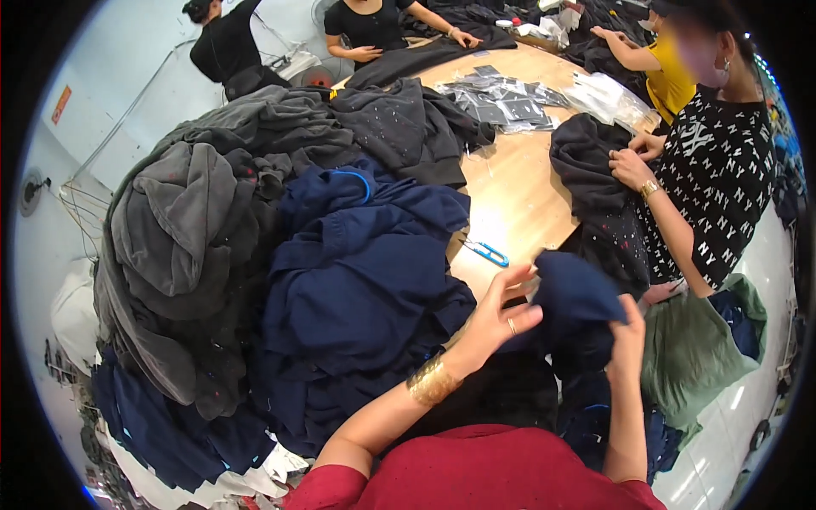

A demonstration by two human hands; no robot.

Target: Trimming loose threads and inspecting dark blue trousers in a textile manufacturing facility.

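In front of me a navy blue garment [578,297] hangs bunched and blurred by motion, raised above the table's near edge. My right hand [627,336] grips its right side, the fingers partly behind the cloth. At its left edge is my left hand [501,314], fingers apart and thumb out; whether the fingertips touch the fabric is unclear. Blue-handled thread snips [488,252] lie on the tabletop just beyond my left hand. Left of that hand rises a heap of navy garments [365,272].
Dark grey garments [183,212] are piled at the left of the wooden table [510,187]. Clear plastic packets [501,98] lie farther back. At right, a co-worker [705,170] handles a black garment [595,161]; a green cloth sack [697,357] stands nearby. Other people work at the far side.
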